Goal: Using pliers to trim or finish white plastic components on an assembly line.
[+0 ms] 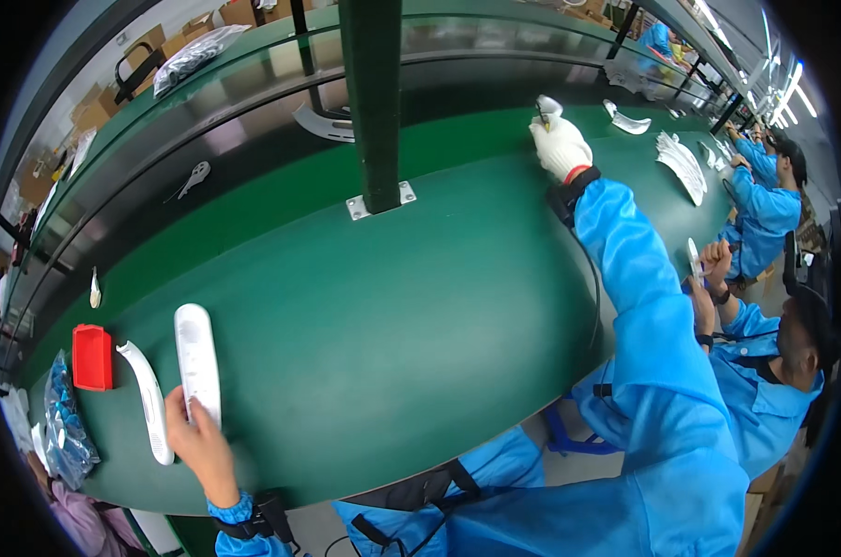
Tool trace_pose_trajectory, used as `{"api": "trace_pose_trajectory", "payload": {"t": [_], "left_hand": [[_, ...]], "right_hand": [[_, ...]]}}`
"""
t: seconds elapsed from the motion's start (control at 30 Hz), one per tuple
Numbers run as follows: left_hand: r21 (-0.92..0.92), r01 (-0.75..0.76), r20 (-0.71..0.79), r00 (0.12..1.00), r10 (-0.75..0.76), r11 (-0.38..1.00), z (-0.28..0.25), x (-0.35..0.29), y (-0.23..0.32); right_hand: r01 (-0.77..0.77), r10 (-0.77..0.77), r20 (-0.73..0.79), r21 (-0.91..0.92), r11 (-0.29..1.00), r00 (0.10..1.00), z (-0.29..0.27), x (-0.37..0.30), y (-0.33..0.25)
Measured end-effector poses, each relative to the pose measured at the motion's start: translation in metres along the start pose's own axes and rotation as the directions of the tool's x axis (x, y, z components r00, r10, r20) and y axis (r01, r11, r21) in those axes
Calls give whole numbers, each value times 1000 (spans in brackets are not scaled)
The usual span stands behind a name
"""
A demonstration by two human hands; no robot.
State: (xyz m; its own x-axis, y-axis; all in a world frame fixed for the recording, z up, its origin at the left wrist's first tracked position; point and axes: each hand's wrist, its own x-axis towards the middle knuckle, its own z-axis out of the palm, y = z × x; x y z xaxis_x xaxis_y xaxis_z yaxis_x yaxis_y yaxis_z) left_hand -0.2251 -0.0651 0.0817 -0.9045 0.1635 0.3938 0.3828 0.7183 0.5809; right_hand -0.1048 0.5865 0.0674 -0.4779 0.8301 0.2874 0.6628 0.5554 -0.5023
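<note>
My bare left hand [199,447] is closed on the lower end of a long white plastic shell [196,348], rounded at its far end, at the left of the green table [392,343]. Just left of it lies a slimmer, curved white plastic piece [148,404]. My right arm stretches to the far side. My right hand [563,148], in a white knitted glove, has its fingers closed around a small white plastic part [550,107]. A dark bit shows beside its fingertips; the part's full shape is hidden by the glove.
A red bin [92,357] and a blue-tinted plastic bag of parts [65,427] are at the left. A dark green post [372,102] is bolted to the table. White curved parts [682,167] lie far right. Co-workers in blue [764,353] sit at the right. A conveyor [253,148] runs behind.
</note>
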Motion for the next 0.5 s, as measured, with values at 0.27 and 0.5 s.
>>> {"api": "trace_pose_trajectory", "payload": {"t": [0.27, 0.5], "left_hand": [[324, -138, -177, 963, 203, 936, -13, -10, -8], [-54, -429, 50, 901, 432, 902, -3, -64, 39]], "right_hand": [[85, -75, -81, 133, 987, 994, -70, -140, -45], [662, -656, 179, 31, 749, 734, -95, -269, -61]]}}
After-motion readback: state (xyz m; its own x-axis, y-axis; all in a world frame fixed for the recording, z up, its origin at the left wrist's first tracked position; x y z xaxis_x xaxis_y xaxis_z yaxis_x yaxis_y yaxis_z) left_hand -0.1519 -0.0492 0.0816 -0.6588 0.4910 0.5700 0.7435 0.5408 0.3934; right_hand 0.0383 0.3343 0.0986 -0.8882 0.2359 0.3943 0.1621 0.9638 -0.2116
